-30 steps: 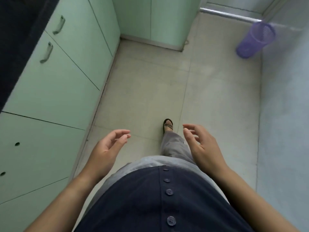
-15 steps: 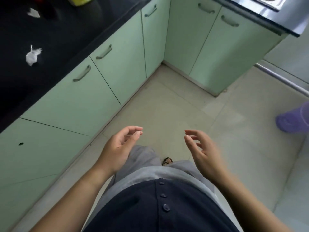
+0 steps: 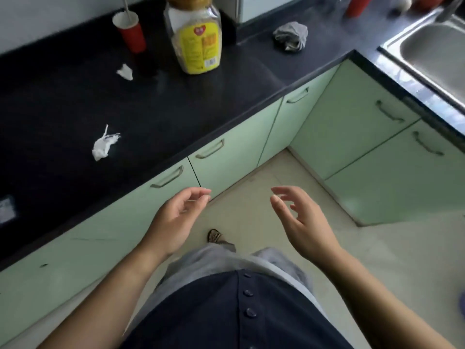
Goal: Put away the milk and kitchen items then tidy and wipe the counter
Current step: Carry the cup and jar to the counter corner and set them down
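No legible text, the jar's yellow label (image 3: 198, 46) too blurred.

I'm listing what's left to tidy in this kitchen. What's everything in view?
Glossy black countertop: one, black, left and top.
Clear plastic jar with yellow label: one, clear and yellow, upright at counter's back.
Red paper cup holding a stick: one, red, left of jar.
Crumpled white paper scraps: two, white, counter's left part.
Crumpled grey cloth: one, grey, right of jar.
Red container, cut off: at least one, red, top right.
Stainless steel sink: one, silver, upper right.
Pale green cabinet doors: several, green, under counter.
Beige tiled floor: one, beige, underfoot.
Left hand: one, empty, relaxed, over floor.
Right hand: one, empty, relaxed, over floor.
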Demonstrator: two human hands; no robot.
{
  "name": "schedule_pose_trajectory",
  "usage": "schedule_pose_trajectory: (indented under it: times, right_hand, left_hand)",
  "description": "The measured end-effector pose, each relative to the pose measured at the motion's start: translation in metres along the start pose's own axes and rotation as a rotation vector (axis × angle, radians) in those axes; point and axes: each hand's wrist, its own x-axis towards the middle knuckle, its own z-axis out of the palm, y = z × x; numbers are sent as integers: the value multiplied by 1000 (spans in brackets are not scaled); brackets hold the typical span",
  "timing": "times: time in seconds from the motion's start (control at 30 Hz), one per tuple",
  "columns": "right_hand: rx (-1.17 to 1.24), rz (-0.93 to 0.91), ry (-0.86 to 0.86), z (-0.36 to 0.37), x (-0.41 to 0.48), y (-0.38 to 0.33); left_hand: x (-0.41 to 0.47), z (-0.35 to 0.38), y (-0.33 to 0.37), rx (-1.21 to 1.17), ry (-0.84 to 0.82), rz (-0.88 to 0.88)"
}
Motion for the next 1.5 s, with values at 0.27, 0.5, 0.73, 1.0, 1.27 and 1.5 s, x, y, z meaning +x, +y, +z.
schedule_pose_trajectory:
  times: [0.27, 0.5, 0.73, 1.0, 1.27, 1.5]
  right_hand:
    - [-49, -143, -97, 12, 128, -59]
    - [-121, -314, -156, 9, 251, -100]
    - [-174, -630, 61, -18, 404, -180]
    - [-108, -801, 45, -4, 496, -221]
    - [-161, -982, 184, 10, 535, -223]
    - [-121, -1084, 182, 15, 557, -229]
  left_hand:
    - [86, -62, 21, -9, 123, -47]
    - [152, -86, 28, 87, 244, -82]
    - [243, -123, 83, 221, 376, -40]
    - [340, -189, 140, 229, 516, -38]
    - [398, -222, 131, 323, 570, -72]
    - [455, -242, 107, 512, 588, -87]
